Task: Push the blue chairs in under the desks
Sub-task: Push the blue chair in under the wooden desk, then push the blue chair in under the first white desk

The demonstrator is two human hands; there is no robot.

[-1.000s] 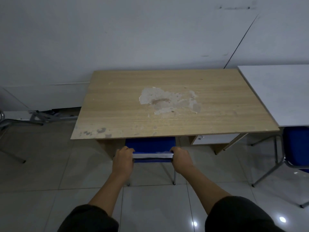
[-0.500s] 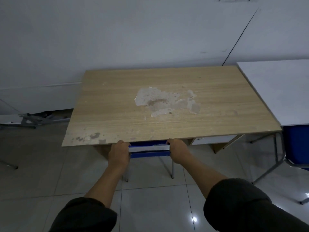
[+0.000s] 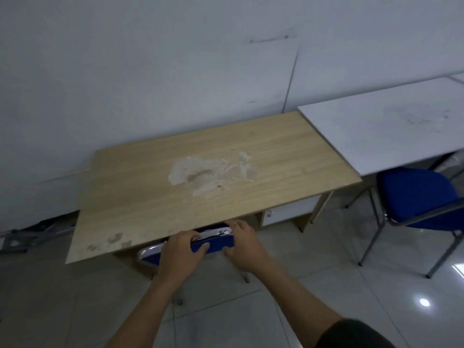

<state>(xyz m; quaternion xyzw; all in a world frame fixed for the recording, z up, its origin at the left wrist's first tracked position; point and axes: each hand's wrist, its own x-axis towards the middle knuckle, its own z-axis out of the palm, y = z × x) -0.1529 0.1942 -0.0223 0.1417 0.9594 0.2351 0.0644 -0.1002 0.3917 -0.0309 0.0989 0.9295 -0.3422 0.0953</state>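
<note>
The fingers (image 3: 194,238) of the left hand (image 3: 182,254) were curled over the top of the blue chair (image 3: 213,243), with the thumb pressed on the front of its backrest, so the backrest was gripped. The right hand (image 3: 244,244) was laid against the backrest's right end; its fingers were partly hidden behind the chair, and whether they were closed on it could not be told. The chair was tucked under the near edge of the wooden desk (image 3: 213,172), only the top of the backrest and two leg ends being seen; the seat was hidden below the desk top. Under the desk, to the right of the chair, a white drawer front (image 3: 288,212) was partly seen, its contents hidden. Right of the desk, a second blue chair (image 3: 414,194) stood partly out from a white desk (image 3: 389,126), cut off by the frame edge.
</note>
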